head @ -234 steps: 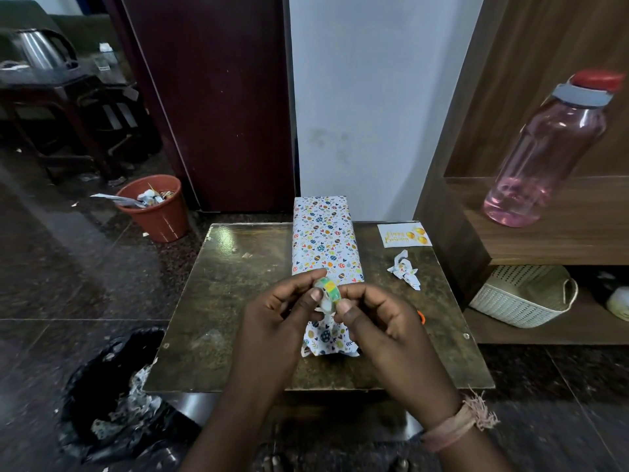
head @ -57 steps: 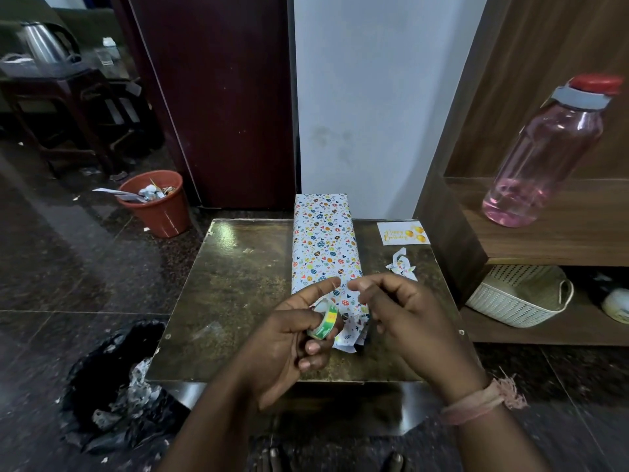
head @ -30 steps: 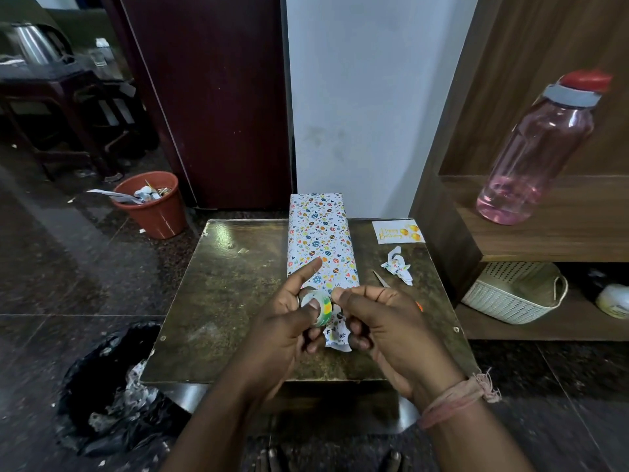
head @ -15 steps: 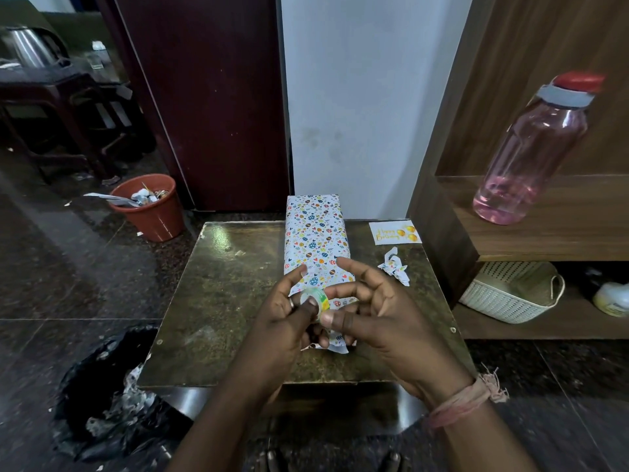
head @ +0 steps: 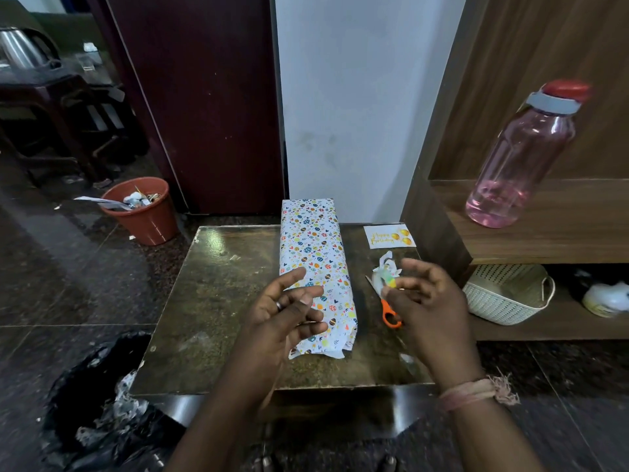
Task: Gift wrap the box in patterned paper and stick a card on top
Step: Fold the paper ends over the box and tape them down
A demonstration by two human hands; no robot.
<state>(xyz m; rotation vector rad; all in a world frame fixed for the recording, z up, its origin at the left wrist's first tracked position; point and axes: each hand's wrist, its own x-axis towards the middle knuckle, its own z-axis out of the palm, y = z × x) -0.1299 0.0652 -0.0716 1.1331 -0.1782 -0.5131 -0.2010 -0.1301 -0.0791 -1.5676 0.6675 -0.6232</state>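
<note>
Hands parted, right hand carrying tape roll, wrapped box between

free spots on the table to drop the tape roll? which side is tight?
Free: the broad strip of table left of the wrapped box, up to its far-left corner. Also the near edge in front of the box. Crowded: right of the box, where the card, paper scrap, scissors and right hand sit.

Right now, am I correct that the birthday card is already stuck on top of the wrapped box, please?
Not quite. The head view shows the birthday card lying flat on the table, to the right of the wrapped box and apart from it, not yet stuck on top.
</note>
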